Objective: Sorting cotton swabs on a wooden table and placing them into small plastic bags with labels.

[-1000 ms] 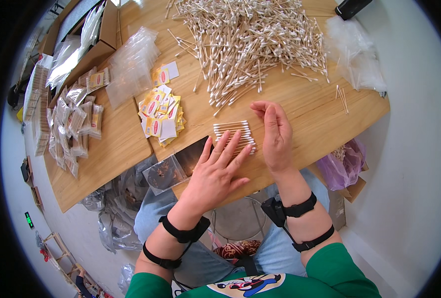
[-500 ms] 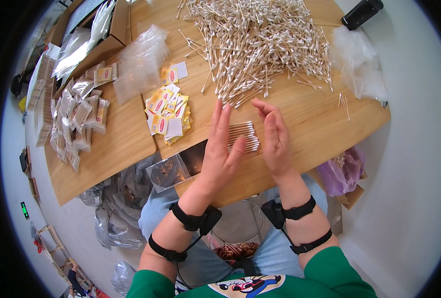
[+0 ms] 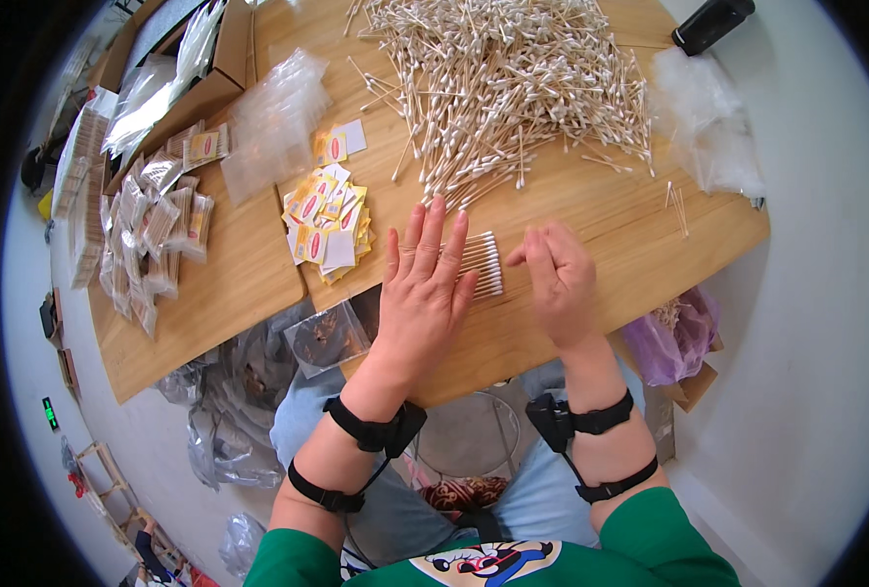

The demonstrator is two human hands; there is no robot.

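Observation:
A small row of cotton swabs lies side by side on the wooden table, white tips lined up toward the right. My left hand lies flat over the left part of the row, fingers spread, hiding the other ends. Just right of the tips, my right hand is curled with its fingertips turned toward them; it stands apart from the swabs and nothing shows in it. A clear plastic bag hangs over the table's front edge, left of my left wrist. Beyond my hands is a large heap of cotton swabs.
Yellow-and-white cards are piled left of my hands, near flat clear bags. Packed swab bundles lie further left beside a cardboard box. On the right are loose swabs, a purple bag and a black cylinder.
My left hand has turned from edge-on to flat, covering part of the swab row. My right hand has moved slightly right and nearer me, its fingers curling in.

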